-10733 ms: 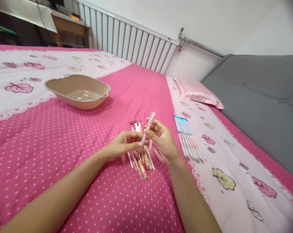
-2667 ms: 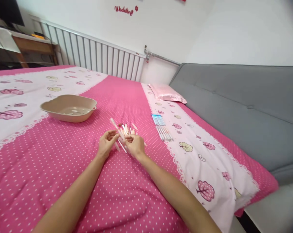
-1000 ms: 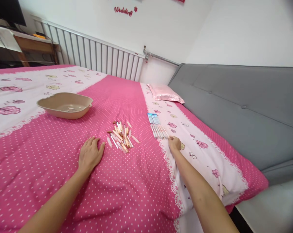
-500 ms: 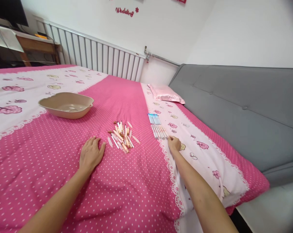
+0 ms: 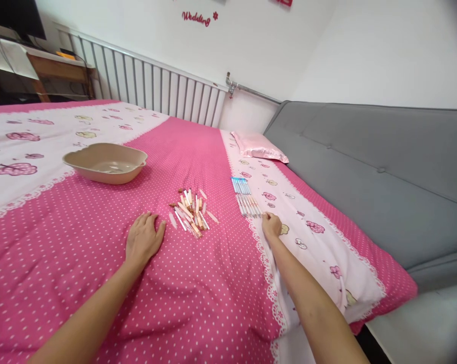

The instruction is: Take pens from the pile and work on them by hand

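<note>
My left hand (image 5: 145, 237) lies flat on the pink dotted bedspread with its fingers stretched out, holding nothing. Just right of its fingertips is a loose pile of pens (image 5: 190, 212), jumbled in pink, white, peach and brown. My right hand (image 5: 272, 224) is pinched on the near end of a pen (image 5: 258, 206), the rightmost in a neat side-by-side row of slim, pale pens (image 5: 245, 206). Its fingertips partly cover that end. Directly beyond this row lies another one of light blue pens (image 5: 241, 186), also lined up evenly.
A beige plastic basin (image 5: 105, 164) stands on the bed at the left. The pink satin pillow (image 5: 259, 145) rests at the far right by the grey padded headboard (image 5: 365, 177). A white radiator (image 5: 145, 76) and a desk (image 5: 57, 71) are behind the bed.
Both hands stay practically where they were, the right one still at the end of the pen row. The view has shifted only very slightly.
</note>
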Demonstrator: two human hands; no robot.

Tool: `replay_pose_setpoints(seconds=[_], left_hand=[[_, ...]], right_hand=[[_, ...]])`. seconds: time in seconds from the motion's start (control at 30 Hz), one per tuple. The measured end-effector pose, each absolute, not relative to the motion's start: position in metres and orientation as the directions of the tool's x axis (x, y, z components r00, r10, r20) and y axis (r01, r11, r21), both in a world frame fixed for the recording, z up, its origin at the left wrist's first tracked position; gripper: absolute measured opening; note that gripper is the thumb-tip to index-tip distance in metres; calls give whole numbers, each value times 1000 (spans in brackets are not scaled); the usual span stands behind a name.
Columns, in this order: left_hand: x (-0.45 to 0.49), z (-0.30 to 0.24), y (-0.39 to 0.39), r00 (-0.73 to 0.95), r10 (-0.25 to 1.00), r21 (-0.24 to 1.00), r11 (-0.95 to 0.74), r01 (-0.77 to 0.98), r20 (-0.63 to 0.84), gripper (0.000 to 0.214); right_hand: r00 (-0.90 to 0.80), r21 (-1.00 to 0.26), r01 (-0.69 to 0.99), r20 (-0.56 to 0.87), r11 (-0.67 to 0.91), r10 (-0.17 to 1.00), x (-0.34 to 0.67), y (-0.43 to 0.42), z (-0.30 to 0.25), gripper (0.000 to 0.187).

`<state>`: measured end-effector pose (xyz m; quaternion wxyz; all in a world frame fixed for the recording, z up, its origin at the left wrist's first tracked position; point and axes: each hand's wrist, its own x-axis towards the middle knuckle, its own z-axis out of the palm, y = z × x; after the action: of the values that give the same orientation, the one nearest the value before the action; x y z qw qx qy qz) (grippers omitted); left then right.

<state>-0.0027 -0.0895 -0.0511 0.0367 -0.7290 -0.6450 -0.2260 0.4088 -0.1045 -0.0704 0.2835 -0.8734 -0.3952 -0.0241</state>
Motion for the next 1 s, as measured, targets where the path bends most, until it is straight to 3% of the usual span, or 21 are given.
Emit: replay_pose_setpoints(seconds=[0.17, 0.4, 0.6, 0.83, 1.0], left_hand=[[-4, -53, -89, 66, 917, 238, -170, 956, 394, 51], [-3, -53, -92, 63, 913, 252, -176, 952, 402, 50], [-4, -51, -93, 73, 918, 259, -185, 948, 389, 51], [-3, -49, -95, 70, 918, 274, -188, 943, 391, 51], [-3, -49, -97, 79, 919, 271, -194, 943, 385, 51]], right_hand=[[724, -451, 680, 287, -578, 627, 416, -116, -71, 31], [781, -372, 620, 207, -691, 589, 444, -168, -72, 33], [836, -295, 548, 159, -783, 525, 476, -238, -76, 53], [922, -315, 386, 149, -867, 357, 499, -292, -85, 62], [932, -350, 360, 184, -865, 313, 500, -299, -92, 61]])
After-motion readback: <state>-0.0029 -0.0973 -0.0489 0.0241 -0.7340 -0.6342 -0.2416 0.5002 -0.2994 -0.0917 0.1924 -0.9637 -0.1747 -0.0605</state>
